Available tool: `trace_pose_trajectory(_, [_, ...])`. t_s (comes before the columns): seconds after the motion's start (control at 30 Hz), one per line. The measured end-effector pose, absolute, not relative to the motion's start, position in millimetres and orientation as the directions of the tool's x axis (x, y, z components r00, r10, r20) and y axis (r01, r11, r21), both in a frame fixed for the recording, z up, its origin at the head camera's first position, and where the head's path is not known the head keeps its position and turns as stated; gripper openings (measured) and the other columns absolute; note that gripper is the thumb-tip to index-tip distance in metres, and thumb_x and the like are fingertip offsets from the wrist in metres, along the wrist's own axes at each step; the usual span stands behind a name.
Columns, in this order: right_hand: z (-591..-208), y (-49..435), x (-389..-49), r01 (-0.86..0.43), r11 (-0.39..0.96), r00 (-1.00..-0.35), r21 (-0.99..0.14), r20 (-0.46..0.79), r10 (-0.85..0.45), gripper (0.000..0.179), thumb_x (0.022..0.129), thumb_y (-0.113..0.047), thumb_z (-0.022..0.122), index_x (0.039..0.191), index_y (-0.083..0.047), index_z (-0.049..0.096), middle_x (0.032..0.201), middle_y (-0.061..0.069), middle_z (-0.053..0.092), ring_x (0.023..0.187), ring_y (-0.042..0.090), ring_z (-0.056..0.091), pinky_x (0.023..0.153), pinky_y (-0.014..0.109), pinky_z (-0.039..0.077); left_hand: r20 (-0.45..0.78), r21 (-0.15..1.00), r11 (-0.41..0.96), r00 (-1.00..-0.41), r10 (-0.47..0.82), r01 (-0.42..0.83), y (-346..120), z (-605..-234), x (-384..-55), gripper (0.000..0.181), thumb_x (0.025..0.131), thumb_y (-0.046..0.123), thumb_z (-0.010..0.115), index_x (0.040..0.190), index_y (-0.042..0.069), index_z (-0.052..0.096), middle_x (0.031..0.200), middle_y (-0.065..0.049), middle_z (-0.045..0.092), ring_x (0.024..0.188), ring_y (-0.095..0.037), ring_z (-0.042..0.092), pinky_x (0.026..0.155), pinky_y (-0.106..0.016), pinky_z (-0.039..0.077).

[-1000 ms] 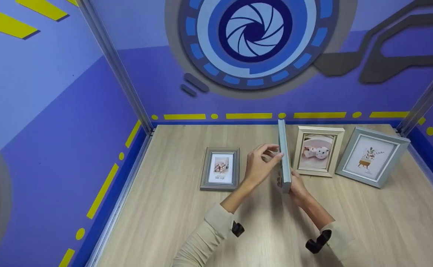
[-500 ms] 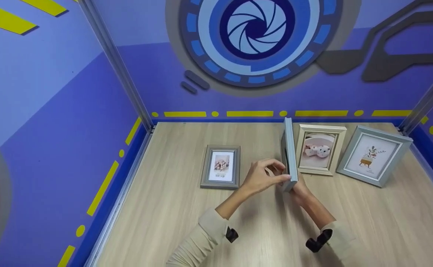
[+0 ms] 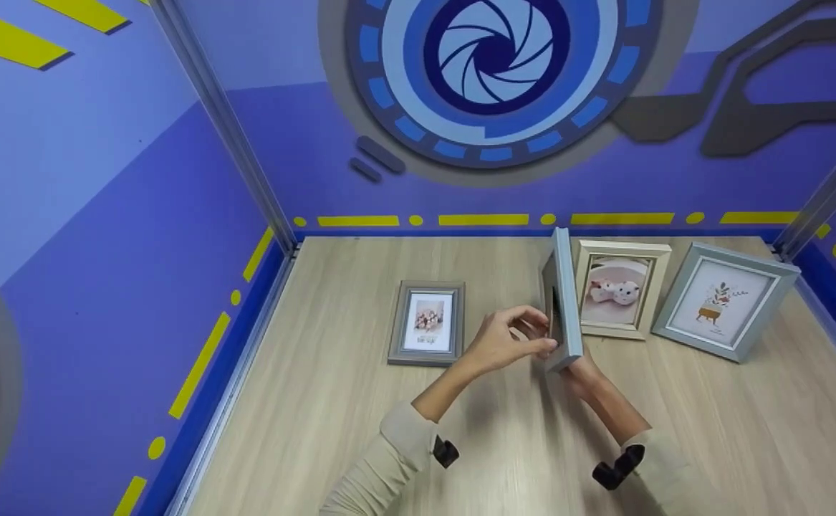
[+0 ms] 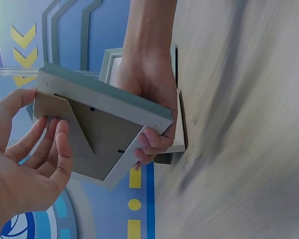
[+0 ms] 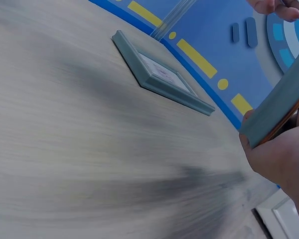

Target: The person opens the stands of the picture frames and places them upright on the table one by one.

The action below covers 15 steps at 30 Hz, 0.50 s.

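A light blue-grey picture frame (image 3: 570, 301) is held on edge above the wooden table, its back turned to the left. My right hand (image 3: 584, 373) grips it by the lower side, fingertips curled onto the back in the left wrist view. On that back is a brown easel stand (image 4: 74, 124), swung out at one end. My left hand (image 3: 507, 340) pinches the stand's outer end between thumb and fingers. The front of the held frame is hidden from the head view.
A grey frame (image 3: 397, 322) lies at the left on the table (image 3: 339, 401). Behind the right hand stand a cream frame (image 3: 632, 332) and a blue-grey frame (image 3: 690, 347) with a plant picture. Patterned walls (image 3: 274, 158) enclose the back and sides.
The held frame has turned so more of its back shows, and shifted slightly right. My left hand has moved down along it to the stand. The standing frames stay put.
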State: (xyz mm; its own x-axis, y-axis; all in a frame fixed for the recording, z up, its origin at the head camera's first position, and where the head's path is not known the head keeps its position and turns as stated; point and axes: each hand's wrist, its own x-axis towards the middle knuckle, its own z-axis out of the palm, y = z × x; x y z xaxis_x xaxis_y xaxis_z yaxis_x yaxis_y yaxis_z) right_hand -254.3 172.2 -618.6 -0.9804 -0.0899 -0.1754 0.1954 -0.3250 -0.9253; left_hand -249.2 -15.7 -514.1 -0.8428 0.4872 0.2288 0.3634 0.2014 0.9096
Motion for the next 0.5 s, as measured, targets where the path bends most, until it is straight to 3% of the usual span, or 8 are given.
trace_pose_trajectory(0.13, [-618, 174, -255, 0.209, -0.301, -0.978, -0.930, -0.191, -0.088, 0.029, 0.110, -0.006, 0.033, 0.135, -0.017, 0.043, 0.112, -0.009, 0.056, 0.098, 0.004, 0.058, 0.087, 0.028, 0.050, 0.211, 0.918, 0.204, -0.854, 0.476, 0.340, -20, -510, -253, 0.030, 0.086, 0.010, 0.078, 0.115, 0.004, 0.070, 0.106, -0.012, 0.075, 0.084, -0.002, 0.064, 0.076, -0.023, 0.057])
trace_pose_trajectory(0.27, [-616, 176, -256, 0.176, -0.331, -0.983, -0.927, -0.150, -0.104, 0.023, 0.109, -0.003, 0.033, 0.127, -0.010, 0.045, 0.101, 0.000, 0.055, 0.087, 0.010, 0.055, 0.080, 0.028, 0.048, 0.212, 0.921, 0.208, -0.870, 0.445, 0.330, -24, -508, -258, 0.029, 0.085, 0.002, 0.070, 0.115, 0.003, 0.071, 0.109, -0.013, 0.074, 0.086, -0.005, 0.066, 0.079, -0.023, 0.057])
trace_pose_trajectory(0.37, [-616, 178, -255, 0.169, -0.347, -0.984, -0.923, -0.135, -0.119, 0.018, 0.109, -0.004, 0.035, 0.123, -0.010, 0.045, 0.097, 0.000, 0.053, 0.084, 0.011, 0.053, 0.078, 0.028, 0.047, 0.199, 0.937, 0.184, -0.888, 0.414, 0.296, -28, -508, -260, 0.030, 0.084, 0.000, 0.066, 0.113, 0.002, 0.072, 0.107, -0.014, 0.074, 0.085, -0.007, 0.067, 0.075, -0.021, 0.056])
trace_pose_trajectory(0.5, [-614, 180, -256, 0.199, -0.344, -0.979, -0.917, -0.168, -0.118, 0.021, 0.111, -0.011, 0.034, 0.131, -0.012, 0.038, 0.102, 0.001, 0.051, 0.086, 0.012, 0.052, 0.081, 0.030, 0.048, 0.190, 0.953, 0.146, -0.898, 0.397, 0.266, -31, -510, -261, 0.028, 0.084, -0.001, 0.064, 0.111, 0.001, 0.072, 0.106, -0.016, 0.073, 0.084, -0.007, 0.065, 0.072, -0.018, 0.054])
